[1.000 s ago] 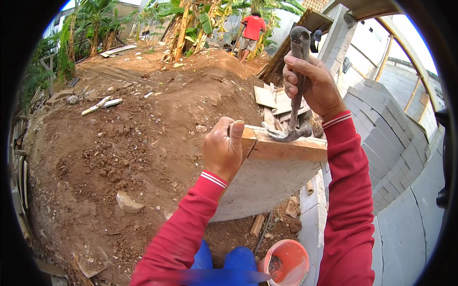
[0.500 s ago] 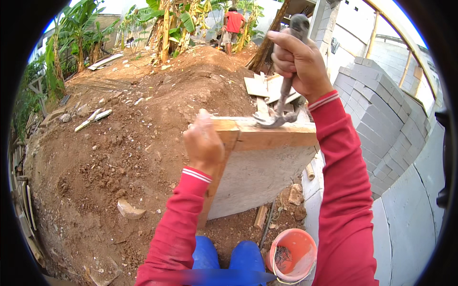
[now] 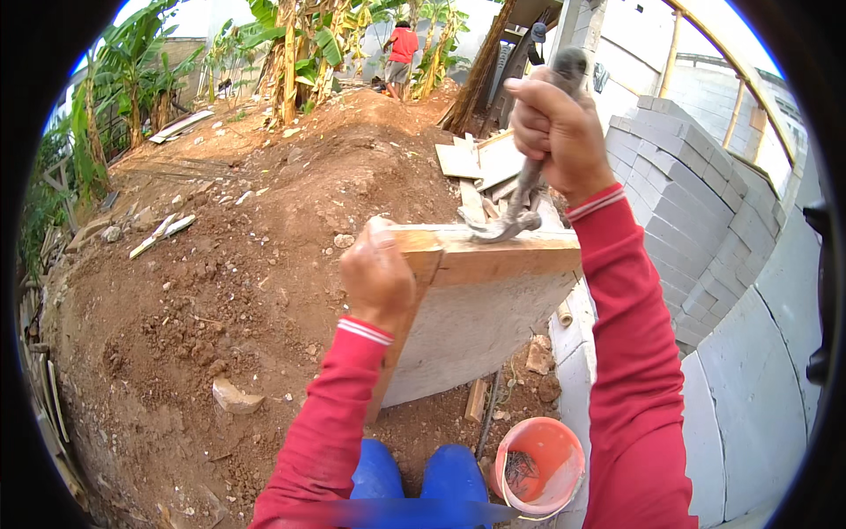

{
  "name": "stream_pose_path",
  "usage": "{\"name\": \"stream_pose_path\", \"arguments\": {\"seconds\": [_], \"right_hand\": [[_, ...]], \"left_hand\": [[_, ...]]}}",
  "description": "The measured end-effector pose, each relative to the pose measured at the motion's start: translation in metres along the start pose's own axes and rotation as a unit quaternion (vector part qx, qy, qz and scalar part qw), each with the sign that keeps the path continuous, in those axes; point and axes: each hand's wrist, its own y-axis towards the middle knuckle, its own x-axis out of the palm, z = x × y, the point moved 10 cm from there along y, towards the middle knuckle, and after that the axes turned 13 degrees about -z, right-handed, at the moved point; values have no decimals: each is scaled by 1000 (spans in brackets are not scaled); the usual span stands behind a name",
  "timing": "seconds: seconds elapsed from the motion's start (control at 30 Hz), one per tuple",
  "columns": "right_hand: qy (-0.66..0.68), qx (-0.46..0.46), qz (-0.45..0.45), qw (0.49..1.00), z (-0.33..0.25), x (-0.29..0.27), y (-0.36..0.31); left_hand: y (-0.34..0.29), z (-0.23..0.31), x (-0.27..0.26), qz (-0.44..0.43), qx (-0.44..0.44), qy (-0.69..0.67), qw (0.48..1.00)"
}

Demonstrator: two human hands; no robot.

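A claw hammer (image 3: 527, 187) stands upright in my right hand (image 3: 561, 132), fingers wrapped round its handle. Its head rests on the top edge of a wooden-framed panel (image 3: 493, 261), whose grey face is turned toward me. At the panel's upper left corner, my left hand (image 3: 379, 275) is closed over the frame, its fingertips hidden behind the wood. By my blue boots (image 3: 454, 483) sits an orange bucket (image 3: 564, 458) with a heap of nails (image 3: 522, 473) inside.
Grey blocks (image 3: 679, 194) are stacked to the right, beside a pale low wall (image 3: 749, 388). Scrap boards (image 3: 471, 163) lie beyond the panel. Bare soil with stones (image 3: 236, 397) spreads to the left. A person in red (image 3: 403, 48) and another in a dark cap (image 3: 537, 40) are farther off.
The view has shifted slightly to the right. The hammer's head has moved slightly along the panel's top edge, and a second person has come into sight behind it. My left hand keeps its hold.
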Motion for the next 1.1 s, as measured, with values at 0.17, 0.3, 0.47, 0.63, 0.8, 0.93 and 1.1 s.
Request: {"name": "stream_pose_path", "arguments": {"seconds": [0.17,0.3,0.47,0.63,0.8,0.93,1.1], "right_hand": [[-22,-34,-29,999,12,-28,-14],[-229,-31,-61,971,2,61,17],[-392,-156,-91,902,-13,95,17],[2,0,78,997,-8,-63,-38],[-116,-37,-6,993,-18,27,-9],[-468,-99,-93,873,-8,126,11],[-20,25,88,996,-13,-32,-37]], "left_hand": [[4,-8,-3,35,-11,-60,997],[-6,-4,-10,5,35,27,999],[-12,0,-15,33,4,-61,998],[-3,25,8,-4,43,2,999],[-11,4,-10,4,17,-1,1000],[-14,4,-14,12,37,-53,998],[-5,22,5,-2,40,9,999]]}}
